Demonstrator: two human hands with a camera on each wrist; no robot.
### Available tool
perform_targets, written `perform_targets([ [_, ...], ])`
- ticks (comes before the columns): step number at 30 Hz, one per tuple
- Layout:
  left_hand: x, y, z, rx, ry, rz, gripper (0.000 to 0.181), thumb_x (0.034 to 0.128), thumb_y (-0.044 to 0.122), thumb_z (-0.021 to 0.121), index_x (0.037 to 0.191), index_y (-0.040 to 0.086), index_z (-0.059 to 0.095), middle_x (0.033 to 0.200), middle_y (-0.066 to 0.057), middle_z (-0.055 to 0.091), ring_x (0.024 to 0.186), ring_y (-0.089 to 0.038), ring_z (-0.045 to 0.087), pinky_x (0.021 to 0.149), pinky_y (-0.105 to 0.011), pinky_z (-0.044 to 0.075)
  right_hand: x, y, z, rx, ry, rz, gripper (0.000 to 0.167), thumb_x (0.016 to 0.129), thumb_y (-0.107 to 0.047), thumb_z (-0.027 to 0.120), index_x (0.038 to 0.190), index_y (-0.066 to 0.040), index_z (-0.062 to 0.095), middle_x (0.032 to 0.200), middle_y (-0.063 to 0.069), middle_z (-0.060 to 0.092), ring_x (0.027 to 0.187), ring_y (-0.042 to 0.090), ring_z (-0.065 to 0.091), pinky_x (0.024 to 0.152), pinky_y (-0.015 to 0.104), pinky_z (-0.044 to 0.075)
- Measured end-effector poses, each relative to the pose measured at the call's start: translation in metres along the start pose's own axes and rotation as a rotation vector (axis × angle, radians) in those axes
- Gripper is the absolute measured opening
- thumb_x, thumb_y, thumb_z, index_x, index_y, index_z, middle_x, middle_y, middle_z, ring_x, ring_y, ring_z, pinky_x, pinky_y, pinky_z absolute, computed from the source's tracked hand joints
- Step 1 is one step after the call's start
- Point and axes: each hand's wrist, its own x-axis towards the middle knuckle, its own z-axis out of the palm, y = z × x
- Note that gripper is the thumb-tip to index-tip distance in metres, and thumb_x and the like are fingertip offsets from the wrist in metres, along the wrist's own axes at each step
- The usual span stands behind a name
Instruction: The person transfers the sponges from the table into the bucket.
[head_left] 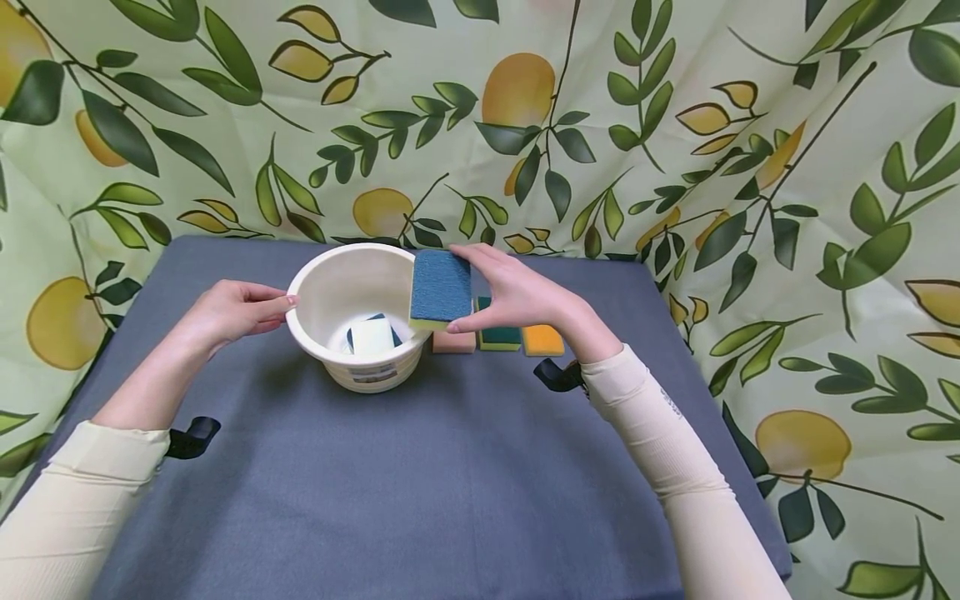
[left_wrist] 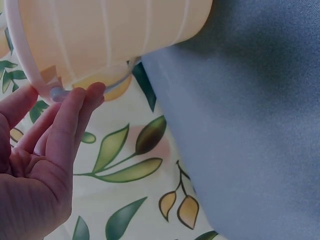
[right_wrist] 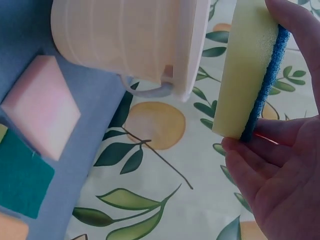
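Note:
A cream bucket (head_left: 315, 287) stands near the back of the table with a white block (head_left: 372, 337) and something dark blue inside. My left hand (head_left: 238, 315) pinches its left rim; in the left wrist view the left hand (left_wrist: 50, 145) has thumb and fingers at the rim (left_wrist: 30, 55) by the handle joint. My right hand (head_left: 517, 292) holds a blue and yellow sponge (head_left: 441, 286) by its edges beside the right rim. The right wrist view shows the right hand (right_wrist: 285, 165) with thumb and fingertips on opposite ends of the sponge (right_wrist: 247, 70), apart from the bucket (right_wrist: 120, 35).
Right of the bucket lie a pink sponge (head_left: 453, 342), a green and yellow sponge (head_left: 499, 337) and an orange sponge (head_left: 543, 340) in a row on the grey-blue table (head_left: 420, 500). A leaf-patterned cloth (head_left: 450, 125) hangs behind the table.

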Motion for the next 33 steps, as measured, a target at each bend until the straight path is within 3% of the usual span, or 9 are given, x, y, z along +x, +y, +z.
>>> perform_targets([
  [7,0.000,0.002,-0.001,0.023,-0.003,-0.006,0.070,0.0942,0.046,0.061,0.134,-0.010,0.052,0.126,-0.025,0.061,0.091,-0.008,0.065,0.082,-0.028,0.057,0.007,-0.004,0.002,0.000,0.000,-0.020,0.107,0.073,-0.062,0.076,0.153,-0.009,0.028,0.150,0.006,0.036,0.132,0.017,0.037,0.111,0.037,0.034],
  [21,-0.001,0.002,-0.001,0.004,-0.002,0.003,0.069,0.0943,0.044,0.062,0.134,-0.011,0.051,0.130,-0.027,0.057,0.086,0.000,0.064,0.081,-0.025,0.057,0.026,-0.014,0.010,0.015,-0.015,-0.080,0.106,0.074,-0.060,0.076,0.153,-0.010,0.027,0.148,0.006,0.038,0.133,0.015,0.036,0.111,0.034,0.034],
  [33,0.000,0.002,0.000,0.014,0.003,-0.005,0.069,0.0943,0.045,0.061,0.134,-0.011,0.051,0.131,-0.029,0.055,0.090,-0.005,0.065,0.083,-0.027,0.056,0.038,-0.021,0.017,0.026,-0.027,-0.085,0.107,0.074,-0.059,0.076,0.153,-0.007,0.027,0.149,0.008,0.036,0.134,0.018,0.035,0.112,0.036,0.032],
])
